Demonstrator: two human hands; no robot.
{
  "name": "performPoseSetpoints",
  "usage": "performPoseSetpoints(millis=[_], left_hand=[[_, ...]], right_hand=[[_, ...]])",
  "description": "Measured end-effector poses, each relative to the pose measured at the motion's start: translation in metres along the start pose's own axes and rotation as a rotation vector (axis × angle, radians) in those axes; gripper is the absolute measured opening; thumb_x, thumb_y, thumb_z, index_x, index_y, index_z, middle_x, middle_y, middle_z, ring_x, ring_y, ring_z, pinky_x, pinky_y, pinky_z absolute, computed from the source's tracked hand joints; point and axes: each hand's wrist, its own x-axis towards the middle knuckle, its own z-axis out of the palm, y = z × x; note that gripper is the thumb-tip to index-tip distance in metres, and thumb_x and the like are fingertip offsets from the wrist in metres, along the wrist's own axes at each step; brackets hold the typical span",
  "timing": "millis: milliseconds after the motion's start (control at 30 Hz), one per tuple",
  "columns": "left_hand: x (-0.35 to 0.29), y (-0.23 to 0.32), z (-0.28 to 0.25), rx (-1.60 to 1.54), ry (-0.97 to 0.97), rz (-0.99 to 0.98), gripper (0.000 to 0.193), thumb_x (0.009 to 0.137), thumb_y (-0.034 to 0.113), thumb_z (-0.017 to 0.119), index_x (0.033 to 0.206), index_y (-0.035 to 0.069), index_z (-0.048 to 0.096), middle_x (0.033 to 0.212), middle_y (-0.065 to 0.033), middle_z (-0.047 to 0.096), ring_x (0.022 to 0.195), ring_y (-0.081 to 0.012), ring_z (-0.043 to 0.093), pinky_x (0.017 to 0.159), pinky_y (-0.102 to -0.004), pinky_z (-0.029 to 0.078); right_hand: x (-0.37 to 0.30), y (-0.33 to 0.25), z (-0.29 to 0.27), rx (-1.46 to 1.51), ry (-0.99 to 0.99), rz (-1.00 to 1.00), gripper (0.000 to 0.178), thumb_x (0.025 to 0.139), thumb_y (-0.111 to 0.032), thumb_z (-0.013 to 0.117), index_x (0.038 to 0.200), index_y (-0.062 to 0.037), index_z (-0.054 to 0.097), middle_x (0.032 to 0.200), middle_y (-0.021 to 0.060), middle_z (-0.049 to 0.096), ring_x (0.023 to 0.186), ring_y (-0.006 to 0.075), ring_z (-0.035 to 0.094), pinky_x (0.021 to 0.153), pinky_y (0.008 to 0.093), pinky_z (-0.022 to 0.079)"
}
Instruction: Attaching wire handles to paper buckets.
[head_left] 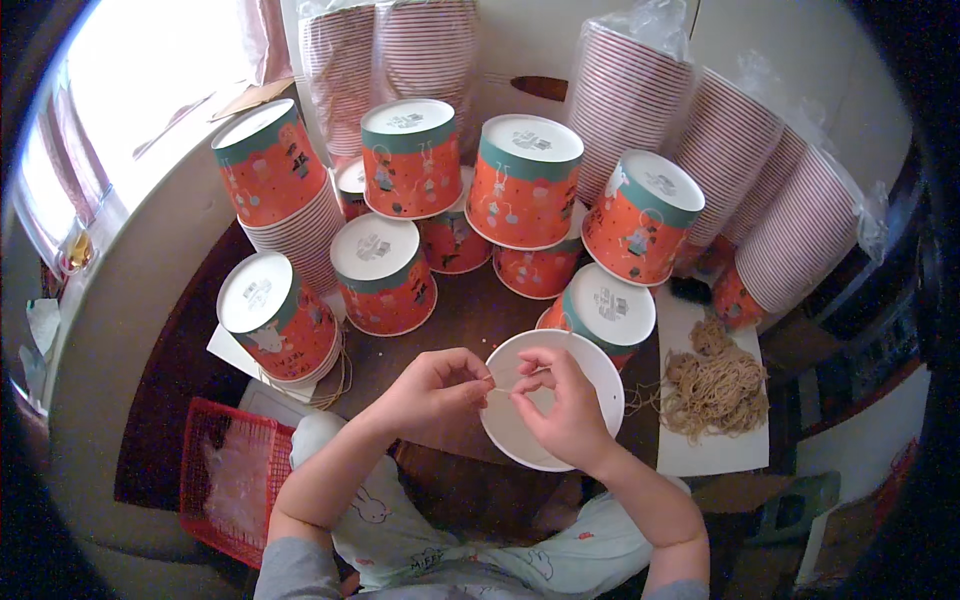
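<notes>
Above an open paper bucket (600, 370) with a white inside, both my hands are raised close together. My left hand (440, 390) pinches the end of a thin pale string (502, 391) between thumb and fingertips. Facing it, my right hand (560, 405) is closed in a pinch on the same string, its other fingers curled. The bucket stands mouth up in front of my lap, partly hidden by my right hand. To its right lies a tangled heap of tan string (715, 385) on a white sheet (700, 455), with strands trailing toward the bucket.
Several orange and green printed buckets (525, 190) stand upside down on the dark table, some stacked. Tall bagged stacks of buckets (630, 110) line the back and right. A red plastic basket (235, 480) holding clear plastic is at the lower left, below a bright window (150, 80).
</notes>
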Motion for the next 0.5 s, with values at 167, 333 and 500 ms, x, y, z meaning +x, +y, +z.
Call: performPoseSetpoints(millis=[167, 333, 500], left_hand=[[0.000, 0.004, 0.000, -0.038, 0.045, 0.021, 0.009, 0.082, 0.008, 0.056, 0.086, 0.000, 0.055, 0.082, -0.0035, 0.059, 0.076, -0.0090, 0.056, 0.069, -0.0233, 0.047], [-0.002, 0.007, -0.001, 0.006, 0.029, -0.050, 0.006, 0.079, 0.004, 0.058, 0.083, 0.000, 0.054, 0.080, -0.0031, 0.058, 0.077, -0.0084, 0.056, 0.068, -0.0227, 0.047], [-0.001, -0.002, -0.001, 0.164, 0.022, 0.077, 0.015, 0.077, 0.003, 0.060, 0.087, 0.000, 0.049, 0.080, -0.0024, 0.055, 0.077, -0.0079, 0.056, 0.066, -0.0227, 0.047]], right_hand=[[-0.018, -0.015, 0.016, -0.065, -0.110, -0.188, 0.037, 0.072, 0.000, 0.059, 0.105, -0.0052, 0.045, 0.093, 0.0108, 0.050, 0.078, 0.0228, 0.057, 0.070, 0.0319, 0.047], [-0.020, -0.015, 0.019, -0.149, -0.272, -0.219, 0.035, 0.074, -0.011, 0.061, 0.106, -0.0072, 0.046, 0.094, 0.0116, 0.052, 0.086, 0.0307, 0.054, 0.075, 0.0385, 0.045], [0.002, 0.002, 0.005, -0.334, -0.133, -0.341, 0.035, 0.073, -0.015, 0.063, 0.104, -0.0083, 0.049, 0.100, 0.0096, 0.053, 0.095, 0.0280, 0.050, 0.081, 0.0402, 0.040]])
